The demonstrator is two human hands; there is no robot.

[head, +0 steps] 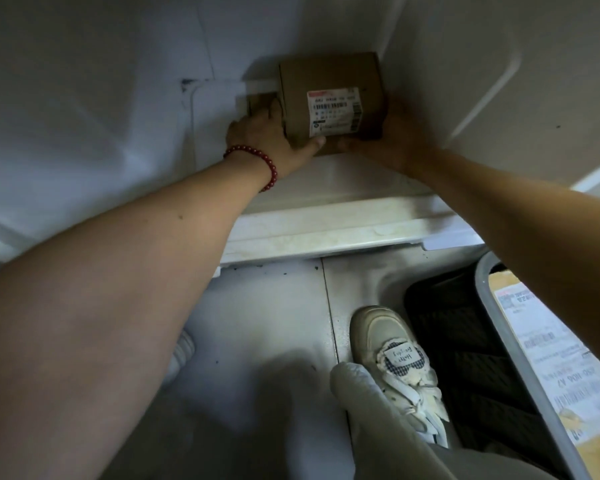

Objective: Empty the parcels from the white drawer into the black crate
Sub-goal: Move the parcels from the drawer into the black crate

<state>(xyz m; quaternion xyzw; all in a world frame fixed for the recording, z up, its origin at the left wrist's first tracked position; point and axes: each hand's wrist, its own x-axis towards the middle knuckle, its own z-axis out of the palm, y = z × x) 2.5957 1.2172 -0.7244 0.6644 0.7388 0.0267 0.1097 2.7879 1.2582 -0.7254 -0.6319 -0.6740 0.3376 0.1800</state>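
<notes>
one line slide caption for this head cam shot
Left hand and right hand grip a cardboard box inside the white drawer, black crate at lower right.

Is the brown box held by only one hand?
No, the left hand and the right hand both grip the brown box from its two sides.

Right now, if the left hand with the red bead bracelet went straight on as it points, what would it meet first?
Probably the second, lower brown parcel its fingers reach, beside the labelled brown cardboard box that the left hand grips; behind that, the white drawer's wall. Depth is unclear.
</notes>
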